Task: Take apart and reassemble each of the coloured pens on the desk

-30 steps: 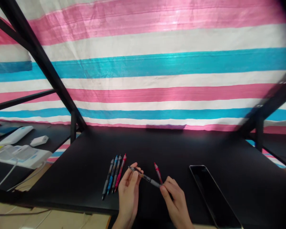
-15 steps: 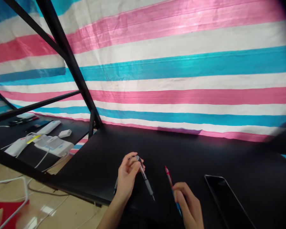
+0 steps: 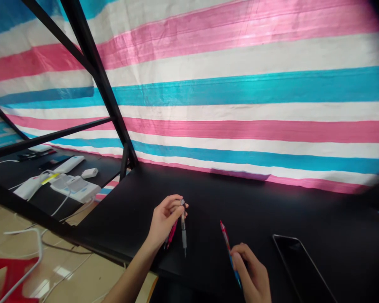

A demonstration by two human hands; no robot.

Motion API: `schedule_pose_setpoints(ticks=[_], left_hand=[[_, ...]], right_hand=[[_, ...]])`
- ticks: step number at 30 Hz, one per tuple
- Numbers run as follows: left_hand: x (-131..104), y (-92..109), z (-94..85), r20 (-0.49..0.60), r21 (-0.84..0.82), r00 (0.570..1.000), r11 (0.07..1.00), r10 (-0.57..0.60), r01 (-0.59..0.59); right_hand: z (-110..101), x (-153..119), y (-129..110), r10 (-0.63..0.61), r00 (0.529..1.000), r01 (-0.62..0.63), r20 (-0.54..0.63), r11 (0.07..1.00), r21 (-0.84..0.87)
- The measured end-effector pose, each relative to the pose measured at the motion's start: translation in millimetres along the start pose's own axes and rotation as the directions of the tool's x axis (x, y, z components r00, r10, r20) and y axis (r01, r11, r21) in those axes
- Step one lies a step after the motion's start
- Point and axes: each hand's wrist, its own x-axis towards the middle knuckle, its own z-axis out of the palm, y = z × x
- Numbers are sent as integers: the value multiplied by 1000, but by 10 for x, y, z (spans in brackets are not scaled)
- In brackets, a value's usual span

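My left hand [image 3: 162, 221] pinches a clear pen with a grey grip [image 3: 184, 237] near its upper end, the tip pointing down toward me. Partly hidden under that hand is a pink-red pen [image 3: 172, 235], with something dark beside it; whether the hand touches them I cannot tell. To the right, my right hand [image 3: 252, 269] is closed around a pen with a red upper part and a blue lower part [image 3: 225, 231]. Its red end points away from me, and the blue end points down toward the near edge.
Both hands are over a black tabletop [image 3: 139, 198]. A dark phone [image 3: 303, 265] lies right of my right hand. Black metal frame bars [image 3: 97, 75] rise at the left, before a striped sheet [image 3: 240, 88]. White power strips [image 3: 76, 187] and cables occupy the neighbouring table.
My left hand has shifted slightly left, swinging the grey-grip pen from slanted to nearly straight toward me. The pink-red pen now shows beneath it. My right hand stays about the same.
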Motion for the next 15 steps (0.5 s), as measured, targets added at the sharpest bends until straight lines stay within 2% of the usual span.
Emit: schedule_pose_setpoints(ticks=[4, 9, 15], left_hand=[[128, 1, -89, 55, 16, 998, 1000, -2, 1], [334, -11, -180, 179, 61, 983, 998, -43, 32], [517, -79, -186, 267, 136, 959, 989, -99, 64]], right_hand=[[0, 2, -18, -4, 1000, 4, -2, 1000, -7], [-9, 4, 13, 15, 1000, -15, 13, 1000, 6], [-19, 14, 32, 11, 1000, -12, 18, 1000, 15]])
